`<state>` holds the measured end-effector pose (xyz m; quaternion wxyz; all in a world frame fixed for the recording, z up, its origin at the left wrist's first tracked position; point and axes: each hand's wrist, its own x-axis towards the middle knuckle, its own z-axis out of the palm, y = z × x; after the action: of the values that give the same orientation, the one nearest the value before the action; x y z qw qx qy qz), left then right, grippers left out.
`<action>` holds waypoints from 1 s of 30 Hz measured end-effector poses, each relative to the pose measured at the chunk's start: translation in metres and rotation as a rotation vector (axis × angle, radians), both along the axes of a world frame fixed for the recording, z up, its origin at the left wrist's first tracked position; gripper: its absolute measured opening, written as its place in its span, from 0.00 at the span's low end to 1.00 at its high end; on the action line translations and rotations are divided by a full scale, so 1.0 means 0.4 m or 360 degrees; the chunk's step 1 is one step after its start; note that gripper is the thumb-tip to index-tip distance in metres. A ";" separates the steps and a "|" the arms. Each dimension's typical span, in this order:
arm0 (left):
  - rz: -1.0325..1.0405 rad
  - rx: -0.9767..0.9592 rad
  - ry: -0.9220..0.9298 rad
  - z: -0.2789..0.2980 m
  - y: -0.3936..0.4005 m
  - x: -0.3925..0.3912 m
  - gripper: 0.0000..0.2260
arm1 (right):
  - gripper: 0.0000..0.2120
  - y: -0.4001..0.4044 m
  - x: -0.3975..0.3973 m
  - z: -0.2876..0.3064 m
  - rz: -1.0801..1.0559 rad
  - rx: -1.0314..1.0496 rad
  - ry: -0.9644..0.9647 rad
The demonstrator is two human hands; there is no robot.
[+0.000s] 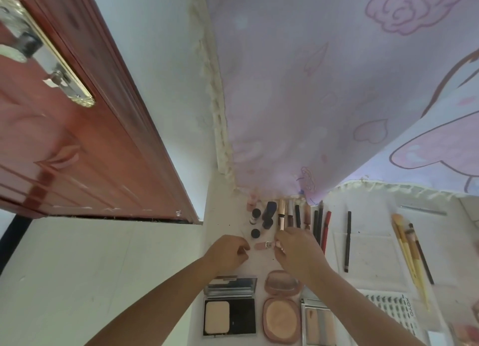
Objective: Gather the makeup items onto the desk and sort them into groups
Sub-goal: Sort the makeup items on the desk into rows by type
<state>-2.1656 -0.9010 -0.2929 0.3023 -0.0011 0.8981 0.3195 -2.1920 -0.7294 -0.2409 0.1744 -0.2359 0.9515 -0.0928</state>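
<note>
At frame centre, we are pinching a small lipstick [262, 245] with the right hand [295, 252]; left hand [228, 252] loosely curled, seemingly empty. Light, slick, rolls easily: grip mid-barrel.

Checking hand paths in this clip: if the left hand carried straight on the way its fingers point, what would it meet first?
Probably the small pink lipstick lying on the desk, just beyond the left hand; the right hand is at its other end. Height above the desk is unclear.
</note>
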 end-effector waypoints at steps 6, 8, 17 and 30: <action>0.0051 -0.0111 0.0095 -0.005 -0.033 0.005 0.14 | 0.13 -0.014 -0.015 0.006 0.0068 0.0118 0.0046; 0.0047 -0.0223 0.0190 -0.005 -0.041 0.007 0.15 | 0.13 -0.017 -0.016 0.000 0.0080 0.0147 0.0007; -0.0095 -0.0501 0.0398 -0.009 -0.057 0.027 0.18 | 0.13 -0.010 -0.039 -0.021 -0.0006 0.0132 -0.0065; 0.0054 -0.0490 0.0720 0.070 -0.005 0.024 0.17 | 0.16 0.101 -0.031 0.006 -0.0137 0.0013 -0.0143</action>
<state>-2.1559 -0.9029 -0.2649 0.0848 0.0095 0.9806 0.1764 -2.2046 -0.6889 -0.2384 0.2137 -0.1896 0.9523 -0.1069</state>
